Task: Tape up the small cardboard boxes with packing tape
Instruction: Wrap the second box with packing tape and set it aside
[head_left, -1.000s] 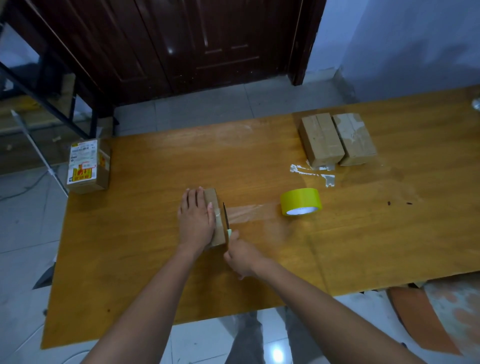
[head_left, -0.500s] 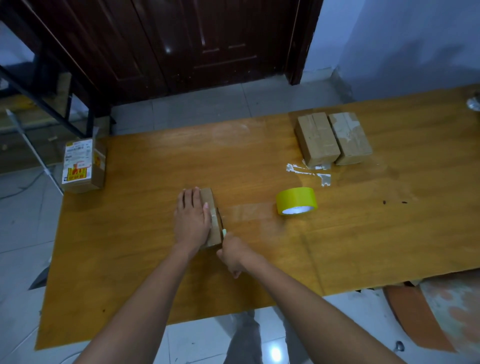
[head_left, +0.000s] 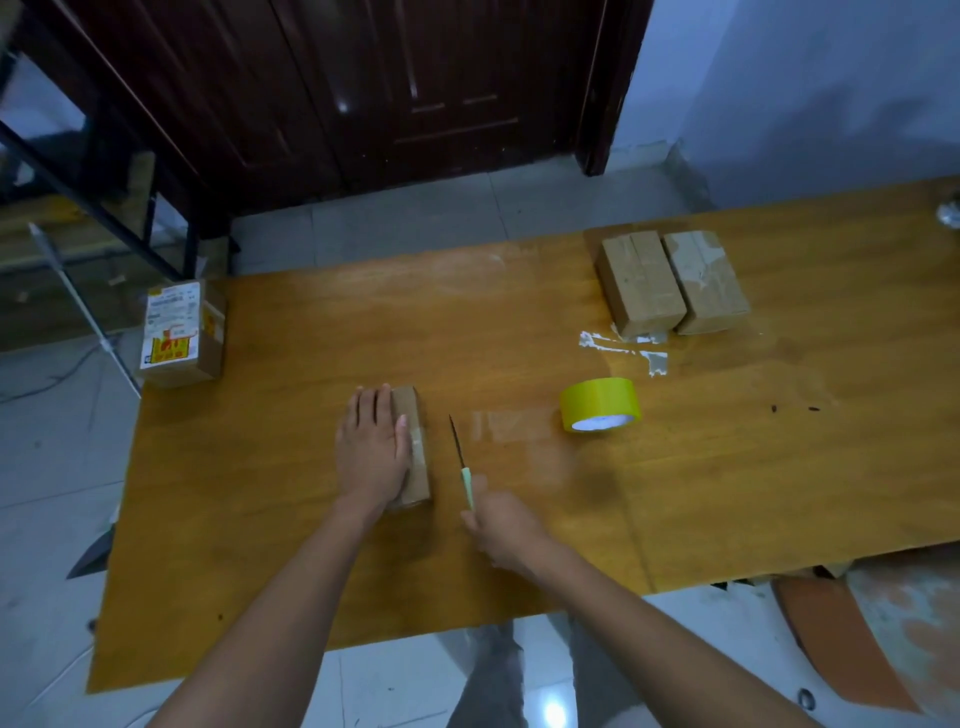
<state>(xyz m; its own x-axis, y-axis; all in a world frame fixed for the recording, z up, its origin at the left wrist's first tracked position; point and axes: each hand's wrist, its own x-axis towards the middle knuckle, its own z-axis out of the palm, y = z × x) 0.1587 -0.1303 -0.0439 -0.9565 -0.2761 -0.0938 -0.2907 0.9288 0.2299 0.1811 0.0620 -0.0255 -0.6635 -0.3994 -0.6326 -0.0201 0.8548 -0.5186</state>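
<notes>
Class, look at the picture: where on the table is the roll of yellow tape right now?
In the head view, the roll of yellow tape lies on the table, right of centre, between the knife in the right hand and the two boxes farther back.

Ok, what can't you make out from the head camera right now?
- Small box: mostly covered by the left hand, so its taped seam can't be checked.
- Knife handle: largely buried in the right hand.
- Tape strip towards the roll: only a faint glare; whether it is cut is unclear.
- Labelled box: print too small.
- Shiny object: cropped by the right edge.
</notes>
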